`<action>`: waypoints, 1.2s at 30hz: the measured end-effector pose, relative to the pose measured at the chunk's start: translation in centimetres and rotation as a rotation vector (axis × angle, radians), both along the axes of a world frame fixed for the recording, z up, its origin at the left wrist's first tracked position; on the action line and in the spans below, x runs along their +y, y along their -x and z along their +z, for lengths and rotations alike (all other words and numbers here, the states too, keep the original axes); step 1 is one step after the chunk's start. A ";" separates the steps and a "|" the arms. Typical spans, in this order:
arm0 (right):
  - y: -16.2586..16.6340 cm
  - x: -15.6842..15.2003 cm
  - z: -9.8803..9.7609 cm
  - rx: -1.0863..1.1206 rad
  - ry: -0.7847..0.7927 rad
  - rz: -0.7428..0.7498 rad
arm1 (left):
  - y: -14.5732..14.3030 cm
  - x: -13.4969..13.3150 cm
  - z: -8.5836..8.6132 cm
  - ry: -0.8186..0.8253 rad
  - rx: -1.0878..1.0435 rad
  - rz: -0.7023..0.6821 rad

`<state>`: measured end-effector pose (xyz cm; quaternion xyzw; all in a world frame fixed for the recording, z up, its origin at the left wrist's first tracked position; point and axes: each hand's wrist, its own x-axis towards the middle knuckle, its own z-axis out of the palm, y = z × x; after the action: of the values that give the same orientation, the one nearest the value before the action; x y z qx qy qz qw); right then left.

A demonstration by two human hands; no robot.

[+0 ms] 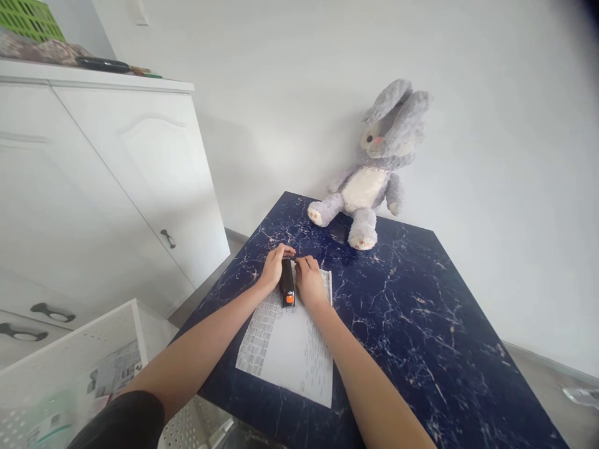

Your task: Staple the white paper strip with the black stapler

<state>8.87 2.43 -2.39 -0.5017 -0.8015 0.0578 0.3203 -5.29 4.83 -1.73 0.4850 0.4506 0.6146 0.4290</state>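
- The sheet of paper [287, 355] was laid flat on the dark blue marbled surface [407, 312], by which it was presumably given even support.
- The black stapler-like device [287, 284] was placed on the far part of the paper, its orange-marked end turned toward the paper's near edge; its other end was apparently left within reach of both hands that way.
- At the far left of the paper, the left hand [272, 268] was held curved along the device's side, its fingers bent across the far end, probably so that the device was steadied. Whether it was clamped there could not be told.
- At the far right of the paper, the right hand [309, 280] was held with fingers drawn together by the device's far end; whether anything was pinched could not be told, the fingertips being largely hidden.
- Beyond the paper, to the right, the plush rabbit [366, 187] was seated near the wall [262, 93], by which its soft body was likely propped.
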 end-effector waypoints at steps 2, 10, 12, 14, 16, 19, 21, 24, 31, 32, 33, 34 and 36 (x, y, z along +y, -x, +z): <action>0.0 -0.4 0.6 0.067 -0.016 0.016 | -0.1 0.0 0.0 0.000 -0.012 -0.040; -0.2 -0.9 1.6 0.154 -0.045 0.034 | -0.2 -0.4 0.0 -0.010 0.043 -0.165; -0.1 -0.9 1.4 0.158 -0.047 0.048 | -0.2 -0.5 0.1 -0.019 0.053 -0.178; -0.1 -0.8 1.3 0.159 -0.042 0.044 | -0.2 -0.6 0.2 -0.021 0.064 -0.179; 0.0 -0.8 1.2 0.152 -0.034 0.036 | -0.2 -0.7 0.3 -0.015 0.078 -0.165; -0.1 -0.8 1.2 0.133 -0.036 0.025 | -0.2 -0.7 0.3 -0.007 0.095 -0.146; -0.1 -0.8 1.2 0.116 -0.049 0.009 | -0.3 -0.6 0.2 -0.002 0.085 -0.144; -0.2 -0.8 1.2 0.116 -0.072 -0.005 | -0.2 -0.5 0.0 0.016 0.049 -0.156; -0.3 -0.8 1.3 0.281 -0.103 -0.017 | -0.2 -0.6 0.2 0.083 -0.042 -0.219; -0.3 -0.8 1.3 0.284 -0.112 -0.020 | -0.2 -0.7 0.2 0.085 -0.035 -0.218; -0.3 -0.8 1.2 0.283 -0.118 -0.023 | -0.2 -0.7 0.2 0.088 -0.024 -0.214; -0.3 -0.8 1.1 0.281 -0.122 -0.027 | -0.2 -0.7 0.2 0.088 -0.011 -0.209; -0.3 -0.8 0.9 0.273 -0.124 -0.032 | -0.1 -0.7 0.2 0.086 0.017 -0.201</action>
<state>9.21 1.63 -1.50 -0.4812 -0.7445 0.0706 0.4574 -5.15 4.10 -1.49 0.5142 0.4293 0.5444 0.5049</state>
